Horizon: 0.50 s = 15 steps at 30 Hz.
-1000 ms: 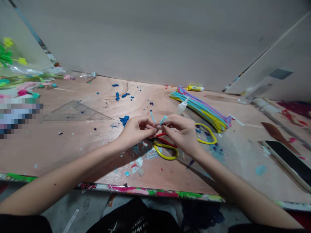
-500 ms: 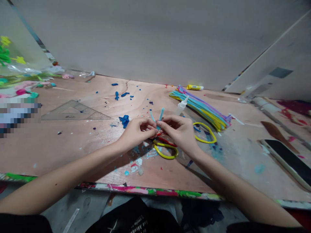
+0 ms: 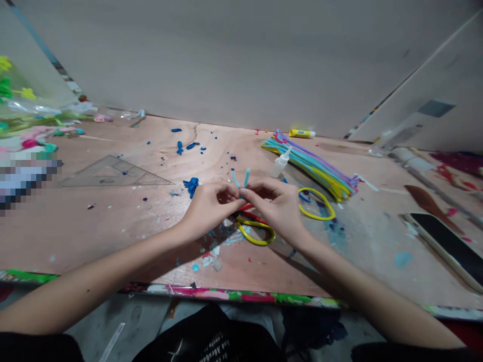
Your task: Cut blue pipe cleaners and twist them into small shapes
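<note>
Both hands meet over the middle of the table, pinching a light blue pipe cleaner (image 3: 246,178) between the fingertips. Two short ends of it stick up in a V; its lower part is hidden by the fingers. My left hand (image 3: 211,203) is closed on it from the left, and my right hand (image 3: 277,203) from the right. Below them lie yellow loop handles (image 3: 260,242) with a red part, apparently scissors, partly covered by my right hand. A second yellow loop (image 3: 324,218) shows right of that hand. Crumpled blue pieces (image 3: 191,186) lie beside my left hand.
Behind my right hand are a white squeeze bottle (image 3: 279,165), a bundle of coloured pipe cleaners (image 3: 309,163) and a yellow glue stick (image 3: 301,133). A clear set square (image 3: 86,180) lies left. A phone (image 3: 445,246) and a brown wooden piece (image 3: 426,203) are at right.
The two upright pipe cleaner ends have shifted slightly left and stand a little lower between my fingertips. Both hands keep their pinch; the whole view has moved slightly.
</note>
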Each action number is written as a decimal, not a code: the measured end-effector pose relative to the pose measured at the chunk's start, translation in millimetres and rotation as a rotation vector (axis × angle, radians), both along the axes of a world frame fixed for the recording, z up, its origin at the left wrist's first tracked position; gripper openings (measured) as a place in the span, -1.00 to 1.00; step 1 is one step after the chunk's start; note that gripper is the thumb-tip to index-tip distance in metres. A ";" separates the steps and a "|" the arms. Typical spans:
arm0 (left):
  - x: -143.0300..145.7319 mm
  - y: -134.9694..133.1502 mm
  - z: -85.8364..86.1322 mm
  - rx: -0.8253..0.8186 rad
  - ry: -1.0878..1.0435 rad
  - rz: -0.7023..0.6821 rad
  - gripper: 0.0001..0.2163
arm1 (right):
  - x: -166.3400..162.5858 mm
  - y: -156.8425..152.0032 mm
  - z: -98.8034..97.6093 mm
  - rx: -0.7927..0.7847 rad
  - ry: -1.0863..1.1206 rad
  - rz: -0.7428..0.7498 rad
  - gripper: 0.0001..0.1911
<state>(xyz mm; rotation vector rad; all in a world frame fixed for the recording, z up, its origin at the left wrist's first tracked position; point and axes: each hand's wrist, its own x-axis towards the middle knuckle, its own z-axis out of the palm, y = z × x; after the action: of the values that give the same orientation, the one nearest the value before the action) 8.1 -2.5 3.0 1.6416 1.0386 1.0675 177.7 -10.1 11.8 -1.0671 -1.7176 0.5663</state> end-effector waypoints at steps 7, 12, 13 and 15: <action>1.1 -0.7 9.7 -0.221 -0.089 -0.043 -0.89 | -1.9 5.3 0.2 -0.146 0.171 0.056 -0.80; 1.1 -0.1 10.3 -0.316 -0.132 -0.009 -0.85 | -2.2 7.3 2.0 -0.233 0.250 0.113 -0.74; 0.8 0.0 10.1 -0.325 -0.136 -0.011 -0.85 | -2.2 7.5 2.1 -0.248 0.260 0.119 -0.73; 0.4 0.2 9.6 -0.330 -0.151 -0.020 -0.85 | -2.2 8.0 2.2 -0.275 0.279 0.130 -0.72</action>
<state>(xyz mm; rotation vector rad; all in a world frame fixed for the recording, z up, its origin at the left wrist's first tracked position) 8.5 -2.3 12.6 1.2844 1.0346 0.9347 175.6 -2.0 14.0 -1.0144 -1.4981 1.0088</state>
